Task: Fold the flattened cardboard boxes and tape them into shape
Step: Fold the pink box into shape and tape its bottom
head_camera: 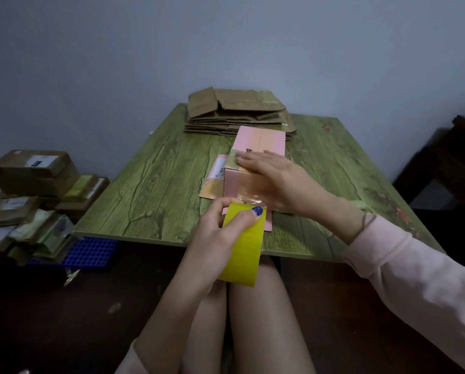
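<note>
A pink cardboard box (261,141) stands folded on the green table (155,184), its near flaps still spread. My right hand (274,179) lies flat across its top, fingers straight, pressing clear tape down. My left hand (220,233) grips a yellow tape roll (243,247) at the table's front edge, thumb on top. A strip of tape (249,197) runs from the roll up the box's near side. A stack of flattened brown boxes (236,112) lies at the far edge of the table.
On the floor to the left sits a pile of brown parcels (31,190) beside a blue perforated crate (91,252). Dark furniture (447,163) stands at the right. My knees are under the table's front edge.
</note>
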Motion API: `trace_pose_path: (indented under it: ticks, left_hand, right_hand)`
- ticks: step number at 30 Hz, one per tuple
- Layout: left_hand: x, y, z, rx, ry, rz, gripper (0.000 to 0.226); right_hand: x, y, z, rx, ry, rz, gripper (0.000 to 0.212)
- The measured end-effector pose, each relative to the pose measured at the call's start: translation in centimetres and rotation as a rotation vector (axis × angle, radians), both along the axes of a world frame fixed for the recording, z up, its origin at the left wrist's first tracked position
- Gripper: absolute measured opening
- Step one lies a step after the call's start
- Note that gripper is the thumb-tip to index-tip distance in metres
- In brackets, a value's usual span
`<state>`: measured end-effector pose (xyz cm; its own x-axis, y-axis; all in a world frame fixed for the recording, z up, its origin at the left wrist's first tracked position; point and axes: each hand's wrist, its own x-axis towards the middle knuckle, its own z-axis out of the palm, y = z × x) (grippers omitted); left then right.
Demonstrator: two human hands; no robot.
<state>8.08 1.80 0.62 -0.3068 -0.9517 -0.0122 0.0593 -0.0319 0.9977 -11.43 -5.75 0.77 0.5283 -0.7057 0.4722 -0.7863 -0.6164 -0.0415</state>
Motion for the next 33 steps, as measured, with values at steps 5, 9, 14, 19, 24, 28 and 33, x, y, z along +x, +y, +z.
trace_pose_path:
  ticks: [5,9,14,19,24,28,33]
  left_hand:
    - [-0.1,0.0,0.2,0.017,0.022,0.012,0.044]
    - [0.2,0.1,0.5,0.024,0.04,0.025,0.043]
    - [1.3,0.4,0.8,0.012,0.079,0.037,0.035]
    - [2.7,0.4,1.7,-0.009,0.104,0.053,0.033]
    - [3.8,0.3,2.1,0.017,0.112,0.12,0.036]
    - [4.8,0.1,2.5,0.022,0.129,0.158,0.034]
    - [5.3,-0.4,3.0,0.003,0.157,0.212,0.012]
  right_hand:
    - [2.2,0.2,0.6,-0.025,-0.33,-0.081,0.037]
    - [2.4,0.0,-0.5,-0.188,-0.098,-0.127,0.049]
    - [2.2,1.0,0.8,0.058,-0.188,-0.218,0.062]
    - [5.9,0.7,4.0,0.065,-0.321,-0.559,0.068]
    - [6.5,-1.1,4.6,0.297,-0.091,-0.855,0.091]
    - [5.2,-0.8,6.6,0.207,-0.313,-0.77,0.063]
    - [1.6,-0.7,9.7,0.19,-1.129,-0.584,0.05]
